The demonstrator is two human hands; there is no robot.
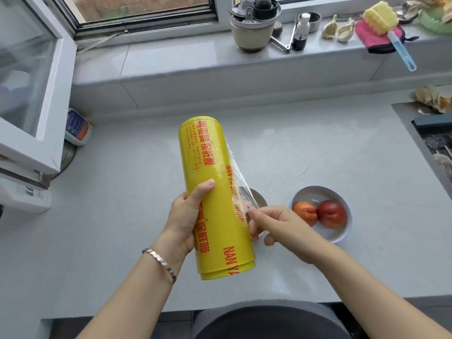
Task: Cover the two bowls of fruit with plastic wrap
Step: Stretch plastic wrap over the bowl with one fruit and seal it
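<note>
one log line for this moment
left hand: holds yellow plastic wrap roll | right hand: pinching film edge | white bowl of fruit: uncovered

A single wide-angle view looks from the person's head, forward and steeply down onto the pale grey stone tabletop (122, 216). It sits close: both forearms enter from the bottom edge, and the left hand (186, 216) and right hand (281, 223) fall near the middle of the frame. The person's dark-clothed torso shows at the bottom edge. The view faces a grey windowsill (171, 62) and a window frame (146, 18) along the top. Straight edges bow toward the borders. No second view shares the scene.
</note>
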